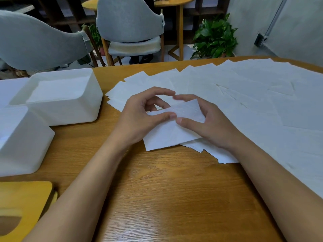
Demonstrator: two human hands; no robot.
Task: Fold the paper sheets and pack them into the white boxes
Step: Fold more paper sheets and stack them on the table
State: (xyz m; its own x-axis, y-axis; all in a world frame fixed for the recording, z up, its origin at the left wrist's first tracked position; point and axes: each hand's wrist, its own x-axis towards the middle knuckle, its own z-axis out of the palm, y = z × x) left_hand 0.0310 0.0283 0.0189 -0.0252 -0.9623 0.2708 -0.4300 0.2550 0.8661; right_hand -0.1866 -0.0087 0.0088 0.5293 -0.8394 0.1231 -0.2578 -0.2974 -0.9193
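Mid-fold — the left hand (145, 117) and right hand (208, 123) pinch a paper sheet (169, 137) on the desk (157, 189). Next it likely needs creasing flat, then carrying to the white box (70, 110).

Table (166, 198) is seen as varnished wood, glossy, grain visible. Paper sheets (262, 95) are noted as thin, matt, faintly creased and soft-looking. White boxes (70, 110) are taken as smooth, matt plastic. Chairs (129, 20) are covered in grey cloth.
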